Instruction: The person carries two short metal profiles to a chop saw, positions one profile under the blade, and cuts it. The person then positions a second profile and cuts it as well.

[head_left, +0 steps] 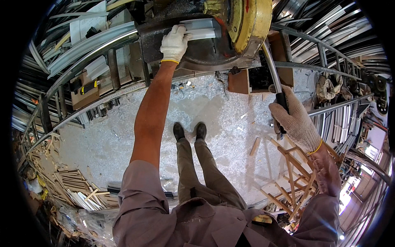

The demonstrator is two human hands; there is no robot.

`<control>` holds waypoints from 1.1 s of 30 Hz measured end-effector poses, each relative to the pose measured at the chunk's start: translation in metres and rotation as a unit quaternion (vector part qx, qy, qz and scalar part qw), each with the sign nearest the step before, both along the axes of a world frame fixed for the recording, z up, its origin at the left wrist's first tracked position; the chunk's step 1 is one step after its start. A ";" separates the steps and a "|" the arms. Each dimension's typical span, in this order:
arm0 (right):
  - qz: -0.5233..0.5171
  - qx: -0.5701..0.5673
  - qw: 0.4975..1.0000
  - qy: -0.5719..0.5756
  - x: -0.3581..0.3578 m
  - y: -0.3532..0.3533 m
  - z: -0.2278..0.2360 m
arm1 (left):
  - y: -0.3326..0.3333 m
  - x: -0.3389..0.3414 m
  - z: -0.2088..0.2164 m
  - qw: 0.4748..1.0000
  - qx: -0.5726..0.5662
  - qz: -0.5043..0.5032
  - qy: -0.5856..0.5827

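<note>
My left hand (175, 43), in a white knit glove with a yellow cuff edge, grips the left end of a short silver metal profile (202, 33). That piece lies on the dark metal bed (193, 61) of a cut-off saw. Just right of it stands the saw's yellow round guard (246, 26); the blade is hidden from here. My right hand (295, 119), gloved too, is closed round the black grip of the saw's lever (272, 64), a shiny bar slanting down from beside the guard.
A curved metal rack rail (88, 53) with long profiles runs along the left. More profiles (329, 37) are heaped at the far right. A wooden frame (290, 177) stands at the lower right, and wood strips (76, 185) lie at the lower left. Scraps dot the floor (230, 144).
</note>
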State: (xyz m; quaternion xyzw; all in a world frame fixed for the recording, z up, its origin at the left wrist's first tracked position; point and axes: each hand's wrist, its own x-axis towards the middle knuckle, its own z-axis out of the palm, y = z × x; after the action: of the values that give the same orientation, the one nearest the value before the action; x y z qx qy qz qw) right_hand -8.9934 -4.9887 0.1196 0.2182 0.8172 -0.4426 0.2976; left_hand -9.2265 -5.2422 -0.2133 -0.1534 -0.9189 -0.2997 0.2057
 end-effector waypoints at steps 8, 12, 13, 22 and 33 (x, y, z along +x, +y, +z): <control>-0.018 -0.006 1.000 0.004 0.002 -0.001 -0.003 | 0.004 -0.001 -0.001 1.000 -0.005 0.009 -0.007; -0.013 0.005 1.000 0.003 0.001 -0.003 -0.006 | -0.003 0.001 0.001 1.000 0.003 -0.003 0.006; -0.014 0.008 1.000 0.003 0.001 -0.004 -0.005 | -0.004 0.001 0.001 1.000 0.004 -0.004 0.007; -0.016 0.013 1.000 -0.001 0.001 -0.003 -0.006 | 0.000 0.000 0.000 1.000 -0.017 0.015 -0.005; 0.003 0.004 1.000 0.000 0.002 0.000 -0.007 | 0.000 0.001 0.004 1.000 -0.006 0.001 -0.023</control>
State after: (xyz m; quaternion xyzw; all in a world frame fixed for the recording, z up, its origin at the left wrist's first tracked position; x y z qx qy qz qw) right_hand -8.9917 -4.9885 0.1121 0.2176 0.8196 -0.4382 0.2981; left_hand -9.2256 -5.2425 -0.2089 -0.1469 -0.9251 -0.2978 0.1844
